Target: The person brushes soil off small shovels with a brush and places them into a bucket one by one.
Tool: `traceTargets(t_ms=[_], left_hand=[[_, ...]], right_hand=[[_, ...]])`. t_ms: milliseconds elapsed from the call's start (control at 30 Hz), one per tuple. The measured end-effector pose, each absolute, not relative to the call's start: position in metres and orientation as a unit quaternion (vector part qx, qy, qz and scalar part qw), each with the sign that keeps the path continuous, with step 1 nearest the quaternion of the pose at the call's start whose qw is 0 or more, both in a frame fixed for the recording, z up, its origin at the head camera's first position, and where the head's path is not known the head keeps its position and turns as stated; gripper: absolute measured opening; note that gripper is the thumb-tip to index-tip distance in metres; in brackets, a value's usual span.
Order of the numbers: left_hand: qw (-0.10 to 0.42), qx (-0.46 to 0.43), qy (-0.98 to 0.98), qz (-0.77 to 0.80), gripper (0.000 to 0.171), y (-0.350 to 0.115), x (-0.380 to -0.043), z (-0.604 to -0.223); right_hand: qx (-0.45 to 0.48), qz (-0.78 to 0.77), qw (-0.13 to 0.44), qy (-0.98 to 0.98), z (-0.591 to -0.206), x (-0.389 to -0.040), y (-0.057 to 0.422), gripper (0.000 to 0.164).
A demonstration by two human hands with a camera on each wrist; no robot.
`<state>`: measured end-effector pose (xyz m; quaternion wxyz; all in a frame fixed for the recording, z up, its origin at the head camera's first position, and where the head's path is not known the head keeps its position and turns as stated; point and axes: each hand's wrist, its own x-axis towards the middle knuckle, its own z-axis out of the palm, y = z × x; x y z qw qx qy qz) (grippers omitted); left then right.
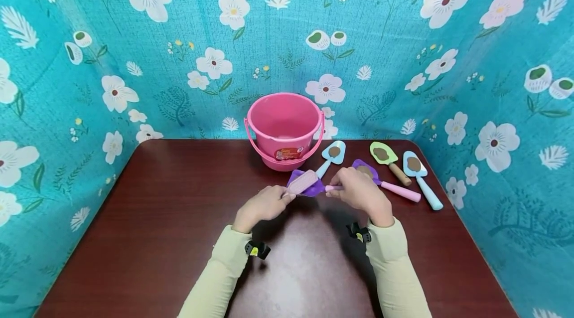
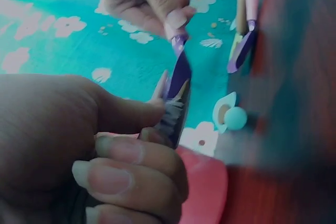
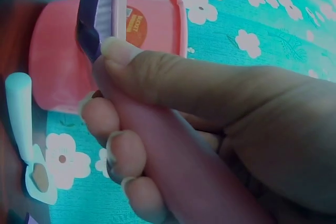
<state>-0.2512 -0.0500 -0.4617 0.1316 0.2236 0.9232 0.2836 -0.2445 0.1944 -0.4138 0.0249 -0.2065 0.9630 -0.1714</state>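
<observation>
My right hand (image 1: 358,191) grips the pink handle (image 3: 163,140) of a hand trowel with a purple blade (image 1: 316,188). In the right wrist view the thumb lies along the handle near the blade, the fingers curled beneath. My left hand (image 1: 264,203) pinches a small pale pink brush (image 1: 302,182) between thumb and curled fingers. The brush lies over the blade in the head view, its bristles (image 2: 172,116) right at the metal in the left wrist view. Much of the blade is hidden behind the brush.
A pink bucket (image 1: 285,151) stands at the back middle. Right of it lie a light blue trowel (image 1: 325,167), a second purple trowel (image 1: 401,192), a green trowel (image 1: 394,168) with a wooden handle and another blue trowel (image 1: 426,191), their blades brown-smeared. A floral curtain (image 1: 215,108) surrounds the dark table (image 1: 157,208).
</observation>
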Motion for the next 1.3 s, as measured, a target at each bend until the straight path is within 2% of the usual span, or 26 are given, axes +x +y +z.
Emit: traceTargets(t_ms=[167,433,567,733,867,967,1100,1300], left_hand=[[0.158,0.233,0.913,0.296,0.025,-0.065,-0.252,-0.457],[0.118,0.222,0.915,0.316,0.026,-0.084,-0.264,-0.448],[0.126,0.246,0.897,0.345,0.027,-0.086,-0.266,-0.446],[0.132,0.289,0.877,0.361,0.033,-0.072,-0.262,-0.451],[0.143,0.312,0.871,0.352,0.035,-0.055,-0.255,-0.453],[0.144,0.291,0.892,0.315,0.03,-0.047,-0.25,-0.454],[0.121,0.244,0.925,0.267,0.026,-0.043,-0.247,-0.452],[0.117,0.219,0.935,0.255,0.026,-0.046,-0.246,-0.452]], right_hand=[[-0.196,-0.186,0.039,0.962,-0.411,-0.24,0.196,0.017],[-0.135,-0.19,0.037,0.972,-0.401,-0.235,0.212,0.011],[-0.136,-0.193,0.03,0.971,-0.4,-0.236,0.211,0.011],[-0.164,-0.19,0.031,0.968,-0.402,-0.239,0.203,0.016],[-0.192,-0.177,0.01,0.965,-0.402,-0.24,0.197,0.027],[-0.199,-0.172,0.0,0.965,-0.401,-0.24,0.195,0.025],[-0.201,-0.171,-0.004,0.965,-0.4,-0.239,0.197,0.02],[-0.178,-0.172,-0.007,0.969,-0.399,-0.236,0.202,0.011]])
